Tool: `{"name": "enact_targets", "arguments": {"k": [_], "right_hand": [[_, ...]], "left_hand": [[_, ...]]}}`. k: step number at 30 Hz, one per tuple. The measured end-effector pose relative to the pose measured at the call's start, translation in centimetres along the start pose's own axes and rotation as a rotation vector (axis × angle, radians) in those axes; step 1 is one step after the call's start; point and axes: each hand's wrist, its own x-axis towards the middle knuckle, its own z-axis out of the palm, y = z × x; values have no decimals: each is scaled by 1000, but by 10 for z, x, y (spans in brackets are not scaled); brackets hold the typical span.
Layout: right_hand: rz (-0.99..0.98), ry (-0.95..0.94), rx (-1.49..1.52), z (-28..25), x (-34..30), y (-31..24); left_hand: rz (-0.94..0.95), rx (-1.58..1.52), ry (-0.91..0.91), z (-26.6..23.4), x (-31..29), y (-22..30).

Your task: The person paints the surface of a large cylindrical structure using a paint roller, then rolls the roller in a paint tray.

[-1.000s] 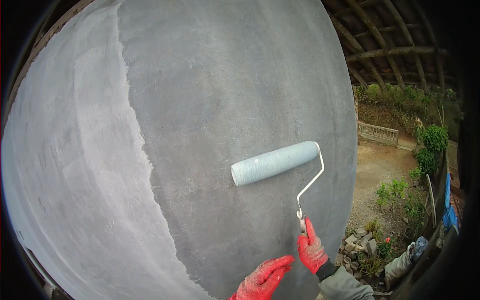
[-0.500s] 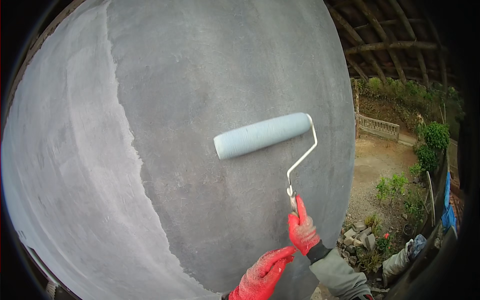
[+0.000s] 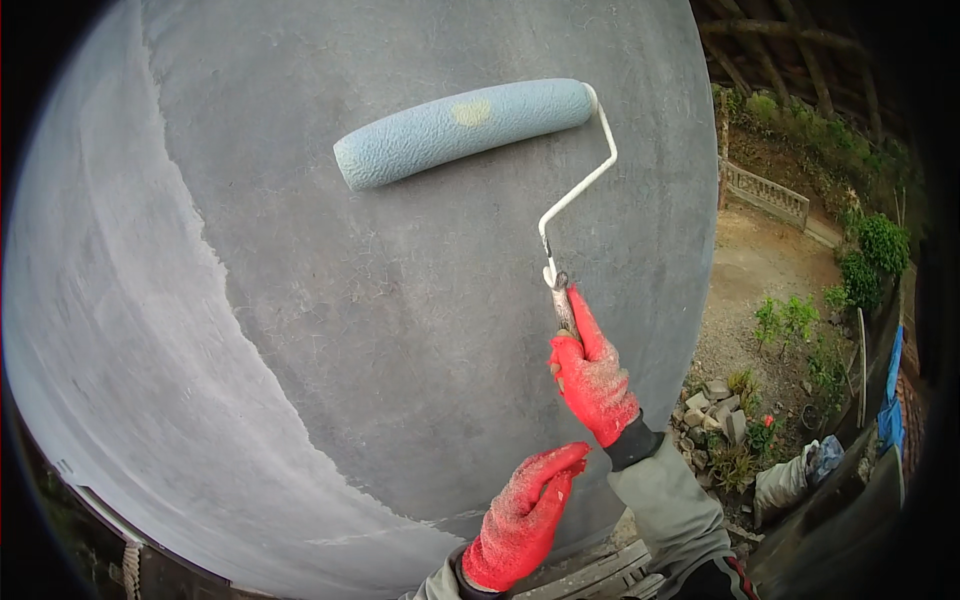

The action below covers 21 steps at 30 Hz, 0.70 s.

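My right hand point(image 3: 593, 378), in a red glove, is wrapped round the handle of a paint roller point(image 3: 460, 130). The roller has a long, pale blue textured sleeve with a yellowish patch, on a bent white wire frame. It lies across the upper part of a grey plastered wall point(image 3: 400, 300), tilted with its left end lower. Whether the sleeve presses on the wall I cannot tell. Lower and to the left, my left hand point(image 3: 522, 518), also gloved in red, has its fingers stretched out and holds nothing.
A ragged edge separates the darker plaster from a lighter grey area point(image 3: 130, 300) at left. On the right, far below, are a dirt yard point(image 3: 765, 250), a pile of broken blocks point(image 3: 715, 412), bushes and a blue sheet point(image 3: 892, 400). Wooden boards point(image 3: 590, 575) show beneath my hands.
My right hand has pushed the roller up and slightly left across the wall. The blurred sleeve now shows its texture clearly. My left hand has risen a little, and the view has shifted.
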Motion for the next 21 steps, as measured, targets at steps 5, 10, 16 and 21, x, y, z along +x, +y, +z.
{"name": "enact_targets", "arguments": {"k": [5, 10, 16, 21], "right_hand": [[-192, 20, -341, -21, -29, 107], [-183, 27, -492, -65, -160, 242], [-73, -37, -290, -55, -127, 189], [288, -159, 130, -22, -31, 70]], "left_hand": [[-84, 2, 74, 6, -11, -16], [-116, 49, 54, 16, -22, -33], [-152, 98, 61, 26, -19, -41], [-153, 30, 161, 33, -16, -37]]}}
